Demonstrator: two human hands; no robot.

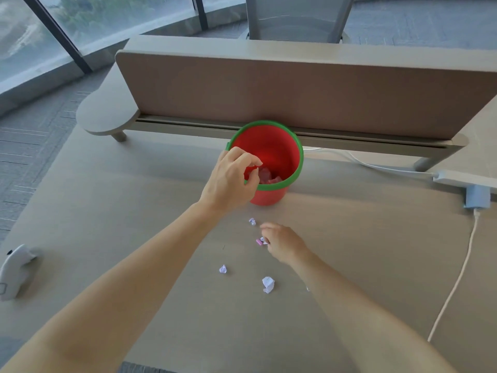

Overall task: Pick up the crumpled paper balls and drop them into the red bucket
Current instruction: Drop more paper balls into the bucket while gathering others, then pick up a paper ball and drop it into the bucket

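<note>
A red bucket (279, 146) with a green rim stands on the desk below the partition, with paper balls lying in its bottom. My left hand (231, 179) hovers over its near-left rim, fingers apart and empty. My right hand (282, 242) rests lower on the desk, fingertips closed around a small paper ball (263, 240) next to a pink scrap (259, 241). Three more white paper balls lie loose: a tiny paper ball (252, 221) near the bucket, a small paper ball (223, 269) to the left, and a larger paper ball (268, 284) nearest me.
A tan partition (295, 90) runs behind the bucket. A white cable (457, 281) trails down the right side from a power strip (462, 179). A white handheld device (14, 267) lies at the desk's left edge. An office chair (295, 17) stands beyond the partition.
</note>
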